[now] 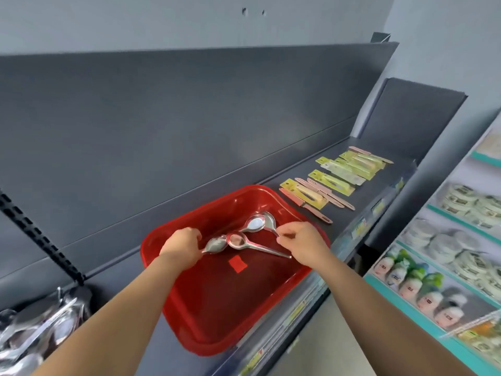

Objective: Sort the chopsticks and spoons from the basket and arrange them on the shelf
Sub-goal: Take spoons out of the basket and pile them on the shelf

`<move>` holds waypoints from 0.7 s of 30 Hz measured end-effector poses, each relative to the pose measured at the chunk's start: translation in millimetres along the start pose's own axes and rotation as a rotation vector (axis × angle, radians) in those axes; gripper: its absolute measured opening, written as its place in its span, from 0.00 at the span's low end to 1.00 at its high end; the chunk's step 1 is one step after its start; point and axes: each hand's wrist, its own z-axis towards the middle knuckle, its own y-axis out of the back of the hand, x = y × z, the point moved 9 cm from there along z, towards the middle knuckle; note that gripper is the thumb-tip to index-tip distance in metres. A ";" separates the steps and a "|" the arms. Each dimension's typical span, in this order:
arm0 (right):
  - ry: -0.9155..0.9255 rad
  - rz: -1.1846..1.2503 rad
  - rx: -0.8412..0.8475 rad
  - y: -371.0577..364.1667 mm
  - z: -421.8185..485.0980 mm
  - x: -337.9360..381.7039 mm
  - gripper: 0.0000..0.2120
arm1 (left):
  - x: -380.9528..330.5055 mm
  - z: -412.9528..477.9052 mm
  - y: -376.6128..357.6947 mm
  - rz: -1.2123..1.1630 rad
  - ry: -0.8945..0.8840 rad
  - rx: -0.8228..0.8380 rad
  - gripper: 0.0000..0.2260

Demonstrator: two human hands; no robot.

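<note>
- Resting on the dark grey shelf point(127, 278), the red basket point(151, 245) sits at an angle, its near corner overhanging the shelf's front edge.
- Both forearms reach in over the basket's near rim.
- The left hand point(183, 246) is curled into a fist around the handle of spoon 1 point(215, 245). The bowl sticks out to the right with its back upward, above the basket floor.
- The right hand point(303, 241) pinches the thin handle of spoon 2 point(270, 219) between thumb and forefinger, with the other fingers loosely bent. The bowl of spoon 2 points toward the basket's far wall.
- Spoon 3 point(254, 223) shows its bowl face up, just beside and partly over the bowl of spoon 2. Its handle runs toward the left hand – the end is hidden.
- Spoon 4 point(236, 240) has its bowl next to spoon 1, and its handle slants to just beneath the right hand. Contact with that hand cannot be determined.
- A red sticker point(238, 264) lies on the basket floor, nearer the viewer than the spoons.
- Yellow and pink packets point(333, 181) lie in a row on the shelf, right of the basket.
- A pile of metal utensils point(35, 329) occupies the shelf at lower left, well apart from the basket.
- A neighbouring rack point(461, 240) at the right holds packaged goods – the labels are unreadable.
</note>
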 end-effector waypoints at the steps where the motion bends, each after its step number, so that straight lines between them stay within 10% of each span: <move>1: -0.011 -0.024 0.042 -8.2 8.2 -2.3 0.15 | 1.6 2.6 -2.6 0.034 0.015 0.007 0.14; 13: -0.016 -0.482 0.405 -62.1 59.2 -1.8 0.04 | 1.1 7.0 -10.3 -0.357 0.093 -0.001 0.03; 21: 0.118 -0.438 0.503 -65.6 62.1 5.6 0.15 | -21.0 23.3 -1.2 -0.343 0.144 -0.154 0.09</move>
